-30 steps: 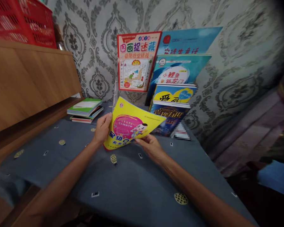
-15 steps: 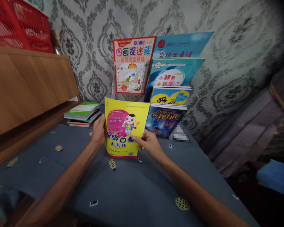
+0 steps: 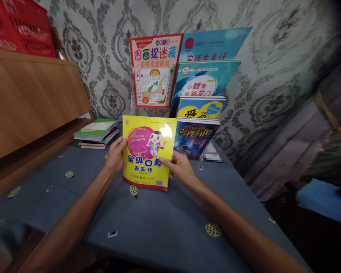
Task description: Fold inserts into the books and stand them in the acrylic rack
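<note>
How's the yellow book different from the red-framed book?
The left hand and right hand hold the yellow book; no hand touches the red-framed book, farther back. The yellow book's cover shows a cartoon character; the red-framed book's has a sun. Both covers face you and have Chinese writing.

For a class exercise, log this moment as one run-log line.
left hand: holding yellow book | right hand: holding same book | cover: facing viewer

Through my feed I take this for a room in a home: I see damask-patterned wallpaper (image 3: 111, 99), a printed tablecloth (image 3: 159, 223), a pale curtain (image 3: 294, 148) and a red plastic basket (image 3: 31, 30) on a wooden cabinet (image 3: 34, 93).
</note>
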Tool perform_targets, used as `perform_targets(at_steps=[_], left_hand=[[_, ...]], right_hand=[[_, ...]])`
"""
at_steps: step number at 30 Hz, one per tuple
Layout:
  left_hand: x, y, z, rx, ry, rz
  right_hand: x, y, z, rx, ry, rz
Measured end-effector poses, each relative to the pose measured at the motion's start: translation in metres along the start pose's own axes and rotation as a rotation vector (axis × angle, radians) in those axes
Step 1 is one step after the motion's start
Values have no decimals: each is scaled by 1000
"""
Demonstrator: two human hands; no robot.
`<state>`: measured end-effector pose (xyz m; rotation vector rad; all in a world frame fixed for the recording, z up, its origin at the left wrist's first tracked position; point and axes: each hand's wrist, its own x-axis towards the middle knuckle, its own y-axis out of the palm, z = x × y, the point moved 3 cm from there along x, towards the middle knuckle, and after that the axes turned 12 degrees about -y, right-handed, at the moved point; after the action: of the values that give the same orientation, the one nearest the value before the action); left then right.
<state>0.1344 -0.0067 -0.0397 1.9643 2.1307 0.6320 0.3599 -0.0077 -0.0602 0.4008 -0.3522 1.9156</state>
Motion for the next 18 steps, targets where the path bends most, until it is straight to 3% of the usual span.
perform_targets(at_steps=[5, 11, 14, 18], left_hand=[[-2, -1, -1, 48, -87, 67], [12, -2, 2, 190, -261, 96], [17, -1, 1, 379, -400, 161], [15, 3, 3, 815, -531, 402]], right_hand=[[-13, 2, 4, 82, 66, 31], [-43, 25, 4, 372, 237, 51], [-55, 30, 4, 484, 299, 60], [-61, 9, -3, 447, 296, -113]])
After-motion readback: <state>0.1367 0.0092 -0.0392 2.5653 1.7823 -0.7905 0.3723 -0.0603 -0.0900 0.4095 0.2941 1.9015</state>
